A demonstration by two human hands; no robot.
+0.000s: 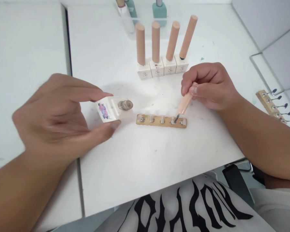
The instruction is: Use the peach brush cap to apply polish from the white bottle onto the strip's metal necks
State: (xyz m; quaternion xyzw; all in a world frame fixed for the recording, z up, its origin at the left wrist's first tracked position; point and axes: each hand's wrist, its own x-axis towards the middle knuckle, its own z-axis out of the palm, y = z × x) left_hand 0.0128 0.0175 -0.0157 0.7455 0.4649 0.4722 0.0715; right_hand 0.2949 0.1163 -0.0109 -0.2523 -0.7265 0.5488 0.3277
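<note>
My left hand (60, 112) pinches a white nail polish bottle (111, 108) between thumb and fingers. The bottle is tilted, with its open neck pointing right and a floral print on its base end. My right hand (207, 85) grips a nail polish brush (185, 102) by its peach handle, bristles down. The brush tip meets, or is just above, a small clear nail tip near the right end of a wooden strip (157, 124). Several such tips stand in a row along that strip, which lies on the white table (140, 167).
Behind the strip stands a row of several white bottles (157, 69) with tall peach caps. A clear tray (145, 30) with teal bottles is at the back. A wooden holder (268, 103) with dark nail tips lies at right. A dark phone-like object (238, 182) is below the table edge.
</note>
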